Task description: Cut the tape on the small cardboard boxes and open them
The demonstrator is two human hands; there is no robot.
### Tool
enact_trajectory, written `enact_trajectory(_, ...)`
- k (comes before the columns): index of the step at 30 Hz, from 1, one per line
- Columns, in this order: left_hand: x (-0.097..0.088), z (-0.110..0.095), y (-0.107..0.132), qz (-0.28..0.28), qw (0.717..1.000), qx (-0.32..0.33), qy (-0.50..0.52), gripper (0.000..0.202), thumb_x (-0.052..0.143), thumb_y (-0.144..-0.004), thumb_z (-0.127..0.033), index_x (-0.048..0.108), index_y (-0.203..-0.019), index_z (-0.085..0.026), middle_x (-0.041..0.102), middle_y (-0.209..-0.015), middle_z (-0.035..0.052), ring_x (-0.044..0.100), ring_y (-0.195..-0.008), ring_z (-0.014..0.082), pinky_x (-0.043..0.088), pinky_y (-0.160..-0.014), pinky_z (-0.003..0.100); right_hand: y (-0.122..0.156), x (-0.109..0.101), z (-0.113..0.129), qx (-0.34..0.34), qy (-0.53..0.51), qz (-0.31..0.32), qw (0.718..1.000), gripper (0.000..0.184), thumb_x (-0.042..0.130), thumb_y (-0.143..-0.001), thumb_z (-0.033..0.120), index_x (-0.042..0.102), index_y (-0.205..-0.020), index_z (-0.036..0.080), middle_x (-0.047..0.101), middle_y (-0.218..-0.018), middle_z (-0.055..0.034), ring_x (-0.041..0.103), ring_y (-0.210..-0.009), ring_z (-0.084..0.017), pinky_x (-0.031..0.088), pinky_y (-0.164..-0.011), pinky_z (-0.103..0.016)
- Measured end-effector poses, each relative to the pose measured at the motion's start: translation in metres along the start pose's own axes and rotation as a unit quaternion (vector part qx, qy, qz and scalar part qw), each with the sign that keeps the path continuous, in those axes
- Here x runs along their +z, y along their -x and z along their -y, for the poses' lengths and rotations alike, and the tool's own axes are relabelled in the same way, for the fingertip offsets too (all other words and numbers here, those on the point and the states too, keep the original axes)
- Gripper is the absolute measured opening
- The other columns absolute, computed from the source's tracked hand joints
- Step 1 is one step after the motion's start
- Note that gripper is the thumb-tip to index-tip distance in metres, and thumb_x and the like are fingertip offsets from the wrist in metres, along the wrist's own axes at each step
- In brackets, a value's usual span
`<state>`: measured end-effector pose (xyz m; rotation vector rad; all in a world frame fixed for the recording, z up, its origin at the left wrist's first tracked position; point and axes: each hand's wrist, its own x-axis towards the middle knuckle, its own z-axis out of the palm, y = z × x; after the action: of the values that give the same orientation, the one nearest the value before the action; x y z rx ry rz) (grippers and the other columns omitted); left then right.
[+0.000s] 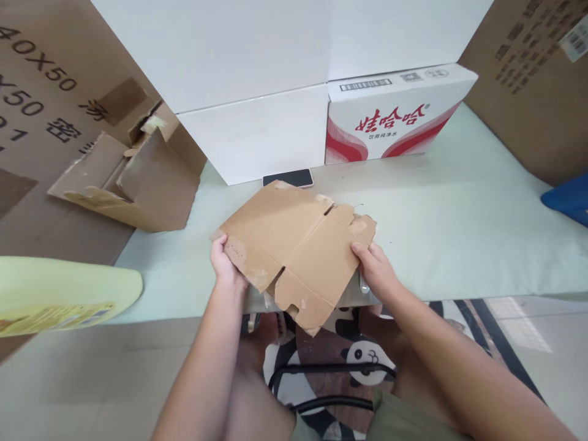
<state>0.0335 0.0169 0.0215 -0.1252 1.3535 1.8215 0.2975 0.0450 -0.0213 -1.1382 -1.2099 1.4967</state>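
Between my two hands is a flattened brown cardboard box (294, 239), tilted over the front edge of the table, its flaps torn and creased. My left hand (227, 263) grips its left corner, thumb on top and the other fingers beneath. At the right edge my right hand (374, 266) pinches the cardboard with the thumb on the upper face. Just below the right hand a small clear object (364, 283) shows in part; its kind cannot be made out. Behind the cardboard lies a phone (294, 178) with a dark screen, partly covered.
An open cardboard box (156, 184) stands at the left on the pale green table cover (459, 226). White boxes (257, 138) and a red-and-white water carton (390, 122) line the back. A yellow-green container (68, 288) is at left, a blue object (569, 199) at right.
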Motion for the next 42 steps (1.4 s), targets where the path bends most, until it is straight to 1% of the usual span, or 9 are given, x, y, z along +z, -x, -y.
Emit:
enact_trajectory(7,-0.0008,0.0001,-0.0003,0.007,1.000,-0.001,0.006,0.024,0.049,-0.083,-0.032,0.067,-0.081,-0.017,0.069,-0.072,0.0050,0.064,-0.061,0.0193,0.054,-0.060,0.030,0.0004,0.0007,0.0003,0.005,-0.016,0.002,1.000,0.046,0.064,-0.081,0.056,0.070,-0.108,0.020,0.075,-0.113,-0.0089,0.065,-0.115,-0.032,0.051,-0.097,-0.046)
enact_trajectory(14,-0.0011,0.0019,-0.0006,0.008,1.000,-0.010,0.000,0.026,0.047,-0.084,-0.034,0.067,-0.080,-0.017,0.068,-0.070,0.0049,0.064,-0.060,0.0196,0.056,-0.064,0.031,0.0016,-0.0004,0.0003,0.023,-0.003,-0.008,1.000,0.047,0.064,-0.080,0.058,0.069,-0.106,0.019,0.075,-0.112,-0.0089,0.067,-0.108,-0.032,0.053,-0.091,-0.045)
enact_trajectory(18,-0.0022,0.0040,-0.0016,0.010,1.000,-0.006,0.001,0.025,0.049,-0.083,-0.034,0.067,-0.081,-0.017,0.068,-0.070,0.0043,0.063,-0.061,0.0194,0.058,-0.072,0.033,0.0023,-0.0016,-0.0015,0.015,-0.013,-0.012,1.000,0.044,0.065,-0.080,0.057,0.070,-0.104,0.020,0.075,-0.113,-0.0080,0.065,-0.113,-0.032,0.051,-0.095,-0.044)
enact_trajectory(21,-0.0029,0.0050,-0.0024,0.010,1.000,-0.009,0.002,0.026,0.049,-0.083,-0.034,0.067,-0.081,-0.016,0.068,-0.070,0.0047,0.064,-0.062,0.0199,0.058,-0.074,0.034,0.0031,-0.0031,-0.0039,0.016,-0.019,-0.012,1.000,0.043,0.065,-0.082,0.056,0.069,-0.107,0.021,0.074,-0.115,-0.0075,0.064,-0.115,-0.032,0.050,-0.097,-0.044)
enact_trajectory(24,-0.0033,0.0048,-0.0031,0.008,1.000,-0.010,-0.002,0.025,0.050,-0.082,-0.034,0.067,-0.081,-0.017,0.068,-0.072,0.0051,0.065,-0.064,0.0204,0.057,-0.074,0.034,0.0032,-0.0044,-0.0056,0.021,-0.010,-0.009,1.000,0.045,0.064,-0.083,0.058,0.070,-0.108,0.020,0.074,-0.114,-0.0078,0.065,-0.112,-0.032,0.051,-0.095,-0.044)
enact_trajectory(30,-0.0036,0.0022,-0.0039,0.001,1.000,-0.006,-0.010,0.023,0.051,-0.080,-0.034,0.067,-0.081,-0.017,0.068,-0.072,0.0048,0.063,-0.060,0.0202,0.057,-0.071,0.036,0.0031,-0.0029,-0.0014,0.013,0.011,-0.011,1.000,0.046,0.064,-0.081,0.059,0.070,-0.104,0.020,0.075,-0.107,-0.0076,0.066,-0.105,-0.030,0.050,-0.091,-0.043)
enact_trajectory(35,-0.0028,0.0015,-0.0030,0.006,1.000,-0.014,-0.014,0.023,0.051,-0.079,-0.035,0.067,-0.082,-0.018,0.068,-0.073,0.0054,0.064,-0.062,0.0209,0.056,-0.068,0.034,0.0043,-0.0021,0.0039,0.014,0.050,-0.018,0.999,0.045,0.061,-0.081,0.059,0.071,-0.099,0.019,0.075,-0.097,-0.0079,0.065,-0.095,-0.030,0.052,-0.082,-0.042)
enact_trajectory(38,-0.0034,0.0024,-0.0040,0.011,1.000,-0.013,-0.014,0.024,0.052,-0.078,-0.036,0.067,-0.083,-0.018,0.068,-0.073,0.0057,0.064,-0.063,0.0212,0.055,-0.066,0.033,0.0039,-0.0024,0.0038,0.009,0.042,-0.015,0.999,0.046,0.062,-0.081,0.060,0.071,-0.101,0.019,0.075,-0.101,-0.0084,0.065,-0.097,-0.029,0.052,-0.083,-0.042)
enact_trajectory(42,-0.0047,0.0034,-0.0061,0.018,1.000,-0.008,-0.010,0.024,0.052,-0.079,-0.035,0.068,-0.083,-0.017,0.069,-0.075,0.0059,0.065,-0.064,0.0210,0.056,-0.070,0.034,0.0026,-0.0022,0.0021,0.022,0.018,-0.011,1.000,0.048,0.064,-0.079,0.060,0.071,-0.102,0.019,0.075,-0.101,-0.0084,0.066,-0.100,-0.030,0.052,-0.087,-0.044)
